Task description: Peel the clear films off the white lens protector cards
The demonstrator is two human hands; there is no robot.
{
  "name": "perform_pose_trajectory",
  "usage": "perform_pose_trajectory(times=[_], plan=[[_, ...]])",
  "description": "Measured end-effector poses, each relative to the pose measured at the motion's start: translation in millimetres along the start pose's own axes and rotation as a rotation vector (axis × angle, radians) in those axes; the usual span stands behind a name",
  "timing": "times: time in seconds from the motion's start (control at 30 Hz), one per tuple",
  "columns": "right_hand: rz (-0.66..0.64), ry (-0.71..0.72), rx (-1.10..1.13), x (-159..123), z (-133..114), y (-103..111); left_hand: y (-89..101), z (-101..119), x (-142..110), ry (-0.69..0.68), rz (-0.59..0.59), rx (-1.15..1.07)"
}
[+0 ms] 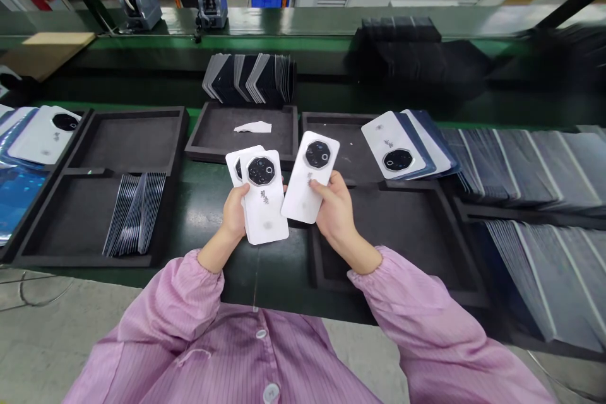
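Note:
My left hand is closed on white phone-shaped cards, at least two, fanned over each other. Each bears a black camera-like circle near its top and dark script below. Another such white card is gripped in my right hand, thumb on its face, tilted to the right. Its lower left corner comes close to the left-hand cards; whether they touch I cannot tell. Both hands are above the dark green bench. To the right, a fan of white and blue-edged cards rests on a dark foam tray.
Another foam tray at left holds a row of upright cards. Behind my hands, a torn white scrap lies in a small tray, with standing cards beyond. Dense card rows fill the right. Two tape dispensers stand behind.

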State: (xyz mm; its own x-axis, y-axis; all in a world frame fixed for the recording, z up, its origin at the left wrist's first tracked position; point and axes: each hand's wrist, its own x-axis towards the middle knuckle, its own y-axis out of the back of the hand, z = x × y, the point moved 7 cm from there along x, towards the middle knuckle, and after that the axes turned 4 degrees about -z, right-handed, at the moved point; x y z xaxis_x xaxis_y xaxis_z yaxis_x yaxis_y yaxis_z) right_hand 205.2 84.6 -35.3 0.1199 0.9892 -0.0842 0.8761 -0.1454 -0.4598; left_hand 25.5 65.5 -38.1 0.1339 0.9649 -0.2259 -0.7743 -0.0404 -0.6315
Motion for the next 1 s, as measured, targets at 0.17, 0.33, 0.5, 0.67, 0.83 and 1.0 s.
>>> perform_pose_trajectory(times=[0.17,0.33,0.5,0.67,0.83,1.0], plan=[[0.022,-0.001,0.059,4,-8,3,-17.2,10,-6,-0.017,-0.054,-0.067],[-0.182,-0.095,0.092,-4,-8,-16,-12.3,11,-6,-0.041,-0.009,-0.047],[-0.315,-0.168,0.032,-13,-4,-29,-3.1,10,-4,-0.117,0.056,0.011],[-0.307,-0.203,-0.028,-14,5,-27,0.8,10,-3,-0.161,0.108,0.067],[-0.298,-0.209,-0.045,-11,13,-23,3.4,7,0,-0.162,0.107,0.133],[-0.227,-0.147,0.065,-2,3,-16,10.2,9,-1,-0.137,0.184,0.008]])
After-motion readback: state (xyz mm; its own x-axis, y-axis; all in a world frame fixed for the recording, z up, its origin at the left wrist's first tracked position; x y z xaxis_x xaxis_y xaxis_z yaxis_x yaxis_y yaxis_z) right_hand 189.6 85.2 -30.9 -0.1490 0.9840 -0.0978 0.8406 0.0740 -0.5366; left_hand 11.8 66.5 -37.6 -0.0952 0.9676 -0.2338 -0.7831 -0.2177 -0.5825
